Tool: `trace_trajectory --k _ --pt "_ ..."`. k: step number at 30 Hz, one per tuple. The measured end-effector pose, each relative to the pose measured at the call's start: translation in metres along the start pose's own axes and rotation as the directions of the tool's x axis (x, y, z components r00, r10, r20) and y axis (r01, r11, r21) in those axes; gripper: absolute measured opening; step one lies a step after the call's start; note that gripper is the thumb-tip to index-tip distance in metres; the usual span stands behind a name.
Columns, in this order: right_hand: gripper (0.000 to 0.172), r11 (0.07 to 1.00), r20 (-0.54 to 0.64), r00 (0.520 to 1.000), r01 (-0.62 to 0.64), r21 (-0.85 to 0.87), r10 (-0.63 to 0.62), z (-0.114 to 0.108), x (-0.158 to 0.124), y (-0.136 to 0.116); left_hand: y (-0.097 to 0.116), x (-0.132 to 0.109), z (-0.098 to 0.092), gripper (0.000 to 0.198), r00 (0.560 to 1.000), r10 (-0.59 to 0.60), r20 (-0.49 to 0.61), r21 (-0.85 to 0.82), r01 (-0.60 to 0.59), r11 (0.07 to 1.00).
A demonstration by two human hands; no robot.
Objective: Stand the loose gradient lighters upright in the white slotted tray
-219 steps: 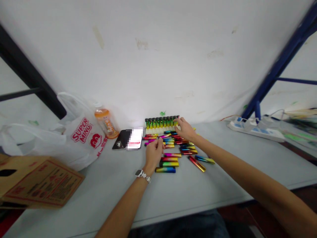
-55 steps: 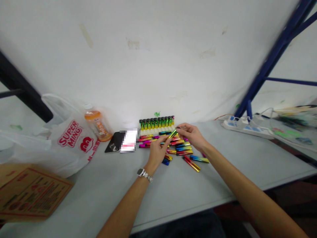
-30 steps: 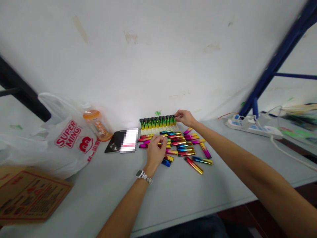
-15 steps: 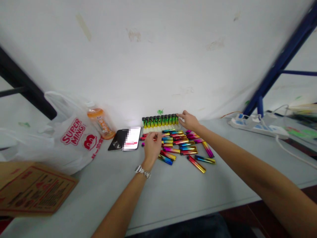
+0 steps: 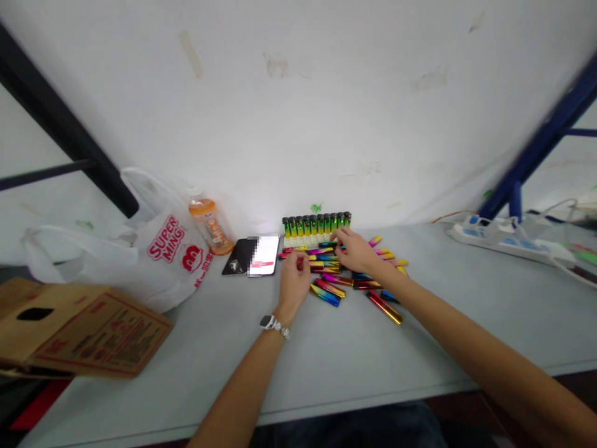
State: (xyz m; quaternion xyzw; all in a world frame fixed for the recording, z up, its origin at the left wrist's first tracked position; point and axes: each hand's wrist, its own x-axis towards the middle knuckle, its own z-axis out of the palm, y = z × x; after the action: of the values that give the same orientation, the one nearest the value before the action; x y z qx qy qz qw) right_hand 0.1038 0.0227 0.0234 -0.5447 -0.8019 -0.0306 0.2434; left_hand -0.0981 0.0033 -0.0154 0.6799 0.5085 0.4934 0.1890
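Over the loose lighters (image 5: 336, 280), the left hand (image 5: 293, 278) and right hand (image 5: 358, 251) curl down, grip unclear; pinching one alone should spare its neighbours.

The right hand (image 5: 358, 252) covers part of the lighters (image 5: 336, 281) lying loose, and whether its fingertips pinch one is too small to tell. The left hand (image 5: 295, 280) hides those at 9 o'clock of the pile. The phone (image 5: 254, 256) has its screen blurred out. At 8 o'clock the cardboard box (image 5: 84, 333) is cut by the left edge. At 3 o'clock the power strip (image 5: 504, 236) smears toward the right edge.
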Motion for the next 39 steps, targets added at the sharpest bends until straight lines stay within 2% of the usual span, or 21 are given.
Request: trace_trajectory --k 6,12,14,16,19,20,21,23,24,26,28,31,33,35,39 --pt "0.026 0.997 0.191 0.981 0.043 -0.070 -0.029 -0.029 -0.029 -0.011 0.008 -0.006 0.001 0.011 0.996 0.084 0.043 -0.005 -0.084 0.996" --pt "0.023 0.983 0.242 0.969 0.086 -0.164 -0.044 -0.028 -0.038 -0.005 0.014 -0.008 0.004 0.011 0.985 0.153 0.082 -0.021 -0.152 0.988" --pt "0.021 0.985 0.211 0.975 0.096 -0.141 -0.065 -0.026 -0.036 -0.002 0.014 -0.008 0.004 0.011 0.984 0.160 0.081 -0.027 -0.159 0.987" --pt "0.019 0.994 0.131 0.988 0.086 -0.061 -0.078 -0.025 -0.034 0.000 0.014 -0.008 0.003 0.011 0.984 0.164 0.067 -0.028 -0.162 0.986" --pt "0.021 0.970 -0.043 0.999 0.008 0.242 0.002 -0.023 -0.029 -0.002 0.015 -0.007 0.001 0.011 0.984 0.176 0.040 -0.036 -0.174 0.984" --pt "0.023 0.917 -0.090 0.994 -0.024 0.398 0.065 -0.021 -0.028 -0.005 0.016 -0.006 0.001 0.011 0.983 0.181 0.032 -0.037 -0.180 0.983" --pt "0.025 0.825 -0.117 0.984 -0.049 0.563 0.138 -0.019 -0.026 -0.009 0.016 -0.006 0.000 0.011 0.982 0.187 0.025 -0.039 -0.186 0.982" --pt "0.027 0.544 -0.107 0.952 -0.069 0.836 0.285 -0.013 -0.024 -0.019 0.018 -0.007 -0.001 0.010 0.981 0.193 0.016 -0.043 -0.192 0.980" --pt "0.029 0.396 -0.082 0.934 -0.067 0.916 0.349 -0.010 -0.024 -0.025 0.019 -0.007 -0.001 0.011 0.981 0.194 0.016 -0.047 -0.193 0.980" --pt "0.034 0.160 -0.025 0.891 -0.054 0.986 0.452 -0.005 -0.024 -0.035 0.020 -0.007 -0.002 0.011 0.981 0.193 0.023 -0.058 -0.191 0.980" --pt "0.038 -0.006 0.053 0.861 -0.057 0.998 0.505 -0.002 -0.028 -0.043 0.020 -0.008 -0.002 0.012 0.980 0.194 0.035 -0.066 -0.191 0.979" --pt "0.042 -0.215 0.230 0.865 -0.146 0.966 0.447 -0.002 -0.036 -0.048 0.022 -0.008 -0.001 0.012 0.978 0.201 0.060 -0.077 -0.197 0.977" --pt "0.048 -0.300 0.326 0.869 -0.220 0.928 0.371 -0.004 -0.040 -0.048 0.023 -0.007 -0.001 0.012 0.975 0.208 0.075 -0.084 -0.201 0.976" --pt "0.053 -0.327 0.367 0.865 -0.257 0.909 0.341 -0.004 -0.043 -0.046 0.025 -0.007 -0.001 0.012 0.974 0.214 0.078 -0.092 -0.207 0.974" --pt "0.053 -0.263 0.352 0.832 -0.257 0.930 0.429 -0.002 -0.044 -0.046 0.027 -0.008 -0.001 0.012 0.973 0.217 0.083 -0.106 -0.208 0.972"
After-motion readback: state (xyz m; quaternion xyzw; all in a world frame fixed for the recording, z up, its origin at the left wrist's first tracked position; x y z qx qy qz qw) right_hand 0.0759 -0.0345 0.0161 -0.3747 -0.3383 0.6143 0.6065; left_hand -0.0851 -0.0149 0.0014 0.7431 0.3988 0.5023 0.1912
